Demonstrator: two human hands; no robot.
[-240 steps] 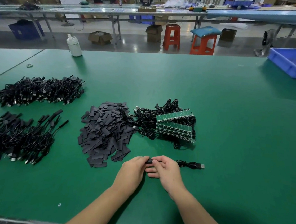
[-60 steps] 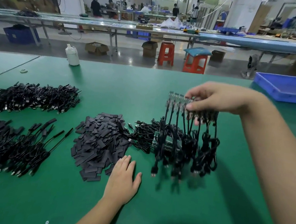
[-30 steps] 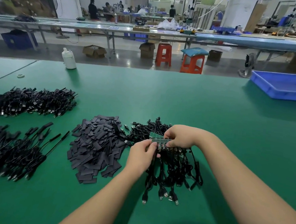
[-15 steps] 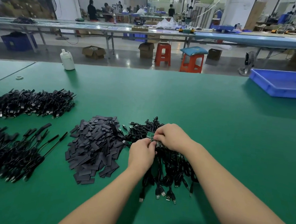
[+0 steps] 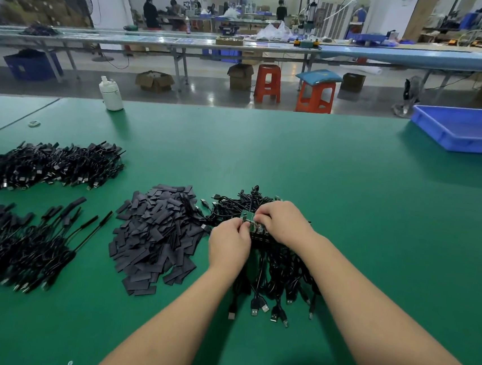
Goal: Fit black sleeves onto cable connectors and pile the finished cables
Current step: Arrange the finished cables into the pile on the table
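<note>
green table (image 5: 348, 222) noted, carrying finished cables (image 5: 16, 243) at 9 o'clock, sleeves (image 5: 155, 233) at centre, cable bundle (image 5: 277, 277) just right of them. both hands together over bundle: right hand (image 5: 284, 223) curled on green strip (image 5: 254, 226), left hand (image 5: 229, 247) pinching its near end. judged step: freeing one cable. advised: steady strip, pull one connector straight, avoid dragging neighbours.

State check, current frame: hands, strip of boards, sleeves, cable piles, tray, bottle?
left hand: pinching the strip's left end
right hand: curled over the strip
green board strip: held low over its cables
attached cables: on the mat, plugs toward the person
black sleeves: loose heap
finished cables: piled at left
far cable pile: lying untouched
blue tray: upright, contents unseen
white bottle: upright, capped
</note>
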